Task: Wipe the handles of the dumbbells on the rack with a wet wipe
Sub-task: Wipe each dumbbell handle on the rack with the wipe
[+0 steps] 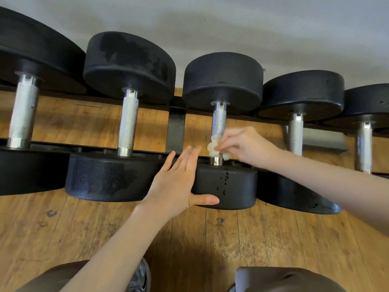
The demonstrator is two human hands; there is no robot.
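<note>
Several black dumbbells with knurled silver handles lie side by side on a low black rack [176, 131]. My right hand [246, 145] pinches a crumpled white wet wipe [215, 149] against the near end of the middle dumbbell's handle [219, 123]. My left hand [181, 184] lies flat with straight fingers on that dumbbell's near weight head [229, 186], thumb along its front edge. The neighbouring handles [128, 125] [295, 133] stand bare.
A wooden floor [231, 239] runs under and in front of the rack. A grey wall [210, 24] rises behind it. My knees in brown trousers [284, 280] and a grey shoe [140, 275] sit at the bottom edge.
</note>
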